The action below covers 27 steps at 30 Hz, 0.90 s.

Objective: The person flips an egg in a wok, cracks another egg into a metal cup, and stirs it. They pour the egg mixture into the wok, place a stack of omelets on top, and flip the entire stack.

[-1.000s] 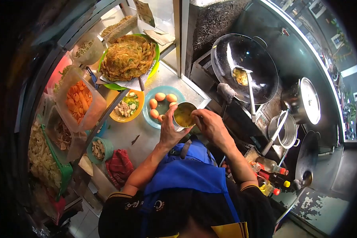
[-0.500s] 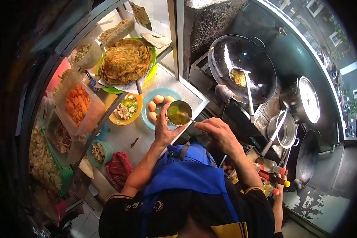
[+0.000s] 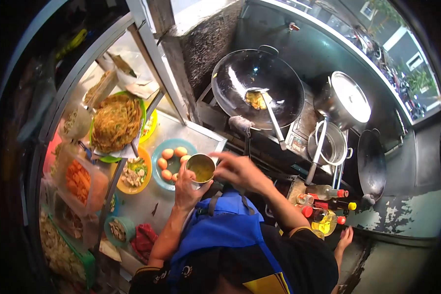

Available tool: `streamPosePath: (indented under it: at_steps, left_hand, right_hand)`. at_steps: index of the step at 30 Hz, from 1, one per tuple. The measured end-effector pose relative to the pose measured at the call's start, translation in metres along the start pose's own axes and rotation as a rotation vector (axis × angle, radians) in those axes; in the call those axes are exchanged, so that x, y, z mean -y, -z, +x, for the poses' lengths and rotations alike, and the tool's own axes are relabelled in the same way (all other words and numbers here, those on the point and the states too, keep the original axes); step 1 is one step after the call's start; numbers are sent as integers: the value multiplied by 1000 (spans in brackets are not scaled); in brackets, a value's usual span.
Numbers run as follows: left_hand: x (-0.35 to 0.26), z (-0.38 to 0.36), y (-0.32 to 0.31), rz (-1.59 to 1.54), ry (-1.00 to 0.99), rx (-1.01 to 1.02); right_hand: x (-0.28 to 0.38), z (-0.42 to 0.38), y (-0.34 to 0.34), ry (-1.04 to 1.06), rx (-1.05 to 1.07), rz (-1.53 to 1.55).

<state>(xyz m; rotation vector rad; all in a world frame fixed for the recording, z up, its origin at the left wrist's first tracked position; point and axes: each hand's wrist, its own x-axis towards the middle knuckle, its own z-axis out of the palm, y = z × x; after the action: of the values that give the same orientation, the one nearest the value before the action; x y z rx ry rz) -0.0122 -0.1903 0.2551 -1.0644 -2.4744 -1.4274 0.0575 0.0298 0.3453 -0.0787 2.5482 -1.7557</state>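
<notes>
A blue apron (image 3: 230, 220) is covering the wearer's dark shirt at the lower middle of the frame. Just above it, the left hand (image 3: 185, 190) is gripping a metal cup (image 3: 197, 158), thumb and fingers wrapping its side. The cup is standing near the centre, its mouth facing the viewer, and a yellowish liquid (image 3: 201, 170) is showing inside. The right hand (image 3: 242, 172) is hovering at the cup's right edge with its fingers partly extended; blur is hiding whether they are holding anything, so its grip cannot be told. Beyond the cup, to its upper left, a blue plate (image 3: 179, 164) is bearing several brown eggs (image 3: 167, 153). An orange plate (image 3: 132, 191) is holding mixed food left of this, and a red cloth (image 3: 144, 241) is lying at the lower left beside a teal tub (image 3: 131, 236). At the lower right, bottles (image 3: 335, 191) are standing in a cluster, and another person's hand (image 3: 346, 238) is appearing just below them. Farther off, at upper left, fritters (image 3: 116, 122) are lying heaped. At upper centre, a spatula (image 3: 275, 120) is resting in a large wok (image 3: 284, 81), its head touching some food (image 3: 256, 100). A lidded pot (image 3: 348, 98) is standing at upper right.
</notes>
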Motion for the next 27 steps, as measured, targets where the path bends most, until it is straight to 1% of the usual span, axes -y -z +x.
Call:
streamPosePath:
  at_steps: [1,2,3,4,5,6,7,8,10,12,13,14,16,17,18,19,20,21,22,23,24,25,27]
  left_hand:
    - [2,-3,3,31,16,-7]
    - [4,-5,5,62,36,-17]
    - [-1,-2,9,80,63,-38]
    - [1,-5,11,81,60,-40]
    - [5,-10,14,79,126,-12]
    - [8,-11,17,77,192,18]
    - [-1,-5,21,131,71,-64]
    - [1,-7,21,133,69,-69]
    - [5,-11,21,83,141,-75]
    - [6,-11,22,75,137,-84]
    - [6,-11,22,65,135,-82]
    - [7,-12,22,64,134,-84]
    - [9,-14,20,102,127,-67]
    - [10,-16,19,103,126,-70]
    - [11,-20,20,59,198,-54]
    - [12,-20,21,14,271,-38]
    - [12,-19,22,15,272,-43]
    - [11,-20,25,34,241,-76]
    - [10,-21,27,52,211,-108]
    - [17,-21,27,74,107,-116]
    - [17,-22,27,73,110,-116]
    - [16,-22,28,60,144,-117]
    - [13,-19,31,47,175,-116]
  right_hand:
    - [-17,-3,9,94,-302,2]
    - [-40,-3,25,94,-538,-129]
    - [-65,-7,47,111,-744,-553]
    - [-85,-15,62,-28,-843,-759]
    - [-113,-26,76,-166,-848,-926]
    - [-137,-34,85,-309,-866,-935]
    - [-166,-42,94,-348,-846,-810]
    - [-196,-49,99,-284,-873,-862]
    - [-207,-46,110,-571,-780,55]
    - [-211,-32,116,-634,-826,458]
    - [-198,-24,125,-530,-694,776]
    - [-200,-17,132,-529,-694,775]
    - [-199,-5,140,-427,-629,907]
    - [-196,-6,148,-428,-626,733]
    - [-197,-11,154,-388,-613,620]
    - [-195,-17,159,-400,-632,498]
    - [-193,-22,164,-412,-648,375]
    - [-195,-27,170,-409,-680,159]
    - [-195,-37,175,-366,-692,-183]
    - [-197,-46,177,-348,-702,-457]
    - [-180,-52,178,-324,-705,-730]
    - [-165,-53,176,-324,-704,-730]
    - [-144,-50,167,-547,-647,-755]
